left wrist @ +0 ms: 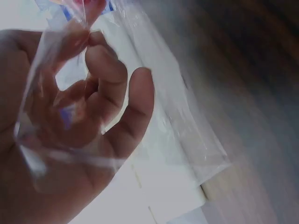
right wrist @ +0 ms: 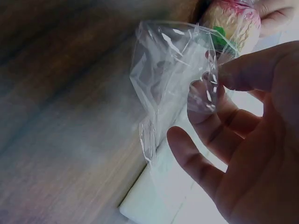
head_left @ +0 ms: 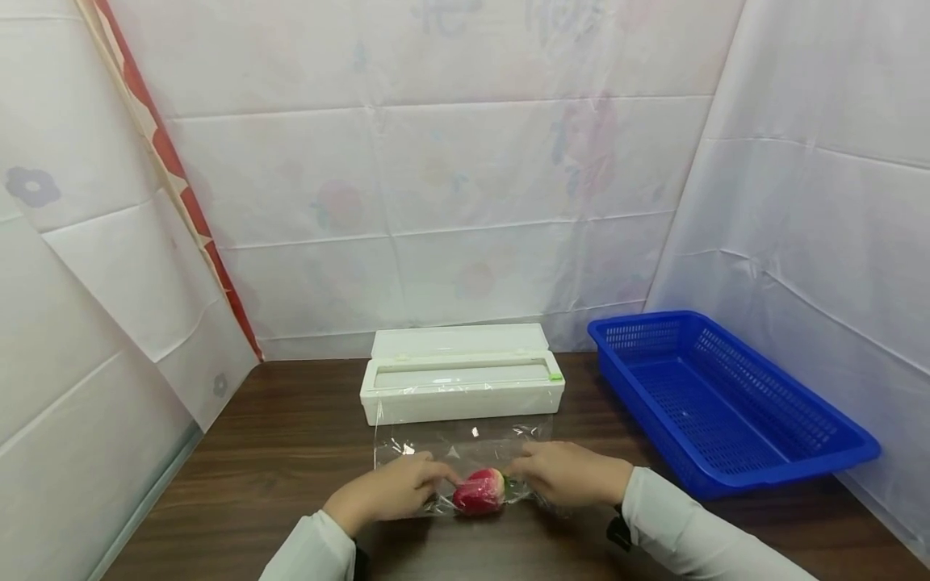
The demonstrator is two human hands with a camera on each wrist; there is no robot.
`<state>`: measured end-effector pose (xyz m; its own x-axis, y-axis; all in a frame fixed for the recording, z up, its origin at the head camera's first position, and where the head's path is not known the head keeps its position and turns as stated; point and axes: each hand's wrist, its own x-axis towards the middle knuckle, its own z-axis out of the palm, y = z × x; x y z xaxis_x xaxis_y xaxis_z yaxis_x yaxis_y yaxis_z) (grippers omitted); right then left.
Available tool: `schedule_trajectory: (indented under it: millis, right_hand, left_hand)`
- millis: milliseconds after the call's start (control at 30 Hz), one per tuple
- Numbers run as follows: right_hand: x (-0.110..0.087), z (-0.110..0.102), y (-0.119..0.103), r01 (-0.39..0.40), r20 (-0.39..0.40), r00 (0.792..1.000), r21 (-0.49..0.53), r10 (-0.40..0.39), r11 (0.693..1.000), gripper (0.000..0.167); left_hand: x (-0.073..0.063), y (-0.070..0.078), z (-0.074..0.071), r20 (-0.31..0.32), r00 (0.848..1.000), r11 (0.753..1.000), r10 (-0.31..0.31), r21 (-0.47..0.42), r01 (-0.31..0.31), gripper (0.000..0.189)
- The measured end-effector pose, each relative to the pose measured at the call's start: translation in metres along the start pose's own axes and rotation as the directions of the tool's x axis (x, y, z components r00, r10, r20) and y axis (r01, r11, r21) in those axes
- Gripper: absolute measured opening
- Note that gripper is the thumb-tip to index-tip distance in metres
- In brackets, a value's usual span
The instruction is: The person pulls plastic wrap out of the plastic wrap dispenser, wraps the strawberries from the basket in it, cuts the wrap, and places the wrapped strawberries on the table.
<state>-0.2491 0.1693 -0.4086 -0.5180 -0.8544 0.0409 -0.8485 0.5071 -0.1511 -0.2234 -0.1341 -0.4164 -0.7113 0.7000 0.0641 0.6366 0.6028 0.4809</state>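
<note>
A red fruit point(head_left: 479, 492) with a pale yellow end and a bit of green lies on the brown table, with clear cling film point(head_left: 465, 440) over it. To its left, my left hand point(head_left: 395, 488) pinches the film between thumb and forefinger, a fingertip close to the fruit. At the yellow end, my right hand point(head_left: 570, 472) pinches the film too. In the right wrist view, crumpled film point(right wrist: 175, 70) hangs from the right fingertips beside the fruit's yellow end point(right wrist: 229, 25). In the left wrist view, a film flap point(left wrist: 187, 126) spreads across the palm and fingers; the fruit barely shows.
Behind the hands stands a long white cling film box point(head_left: 465, 401), its lid point(head_left: 458, 340) tipped back and film reaching from its front. A blue perforated basket point(head_left: 770, 476) sits at the right. White printed sheets point(head_left: 450, 177) hang around the table point(head_left: 291, 436).
</note>
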Motion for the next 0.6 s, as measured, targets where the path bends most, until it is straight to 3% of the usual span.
schedule_trajectory:
  millis: [200,433,600]
  right_hand:
    - [0.009,-0.003,0.007,-0.038,0.056,0.998,0.058,0.035,0.998,0.026]
    - [0.020,-0.002,0.019,0.005,0.100,0.995,0.163,-0.022,0.987,0.024]
    - [0.021,0.003,0.026,-0.105,0.140,0.988,0.339,0.061,0.935,0.040]
  left_hand:
    - [0.003,-0.011,-0.001,0.022,1.000,1.000,0.011,-0.029,-0.011,0.029]
    - [0.009,-0.019,0.000,0.006,1.000,0.995,-0.013,-0.099,0.014,0.032]
    - [0.012,-0.021,-0.003,-0.015,1.000,0.994,-0.017,-0.110,0.015,0.030]
